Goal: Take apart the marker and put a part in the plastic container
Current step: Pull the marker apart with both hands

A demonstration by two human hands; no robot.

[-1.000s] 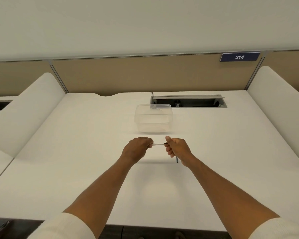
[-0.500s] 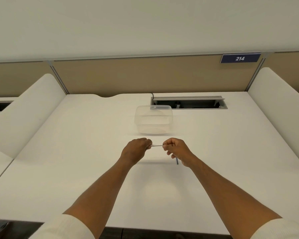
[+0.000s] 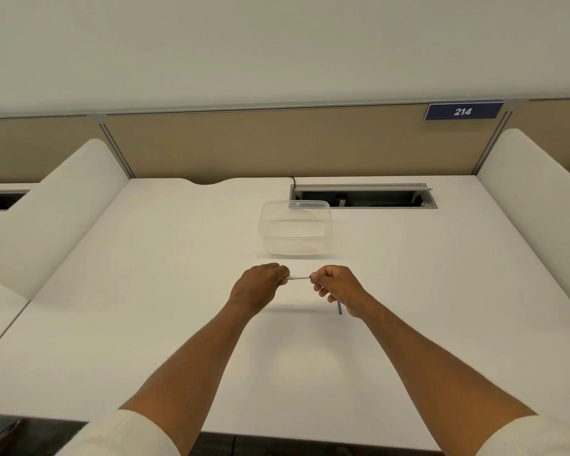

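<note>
The white desk lay bare on both sides of the arms, giving wide room to left and right. Straight ahead, the clear plastic container stood near the hands, its open top unobstructed from above. Just behind it and to the right, an open cable slot broke the desk surface. A tan partition closed off the far edge, and curved white dividers walled both flanks. A thin dark rod lay on the desk partly under the right hand, which, with the left hand, held the marker above the surface.
</note>
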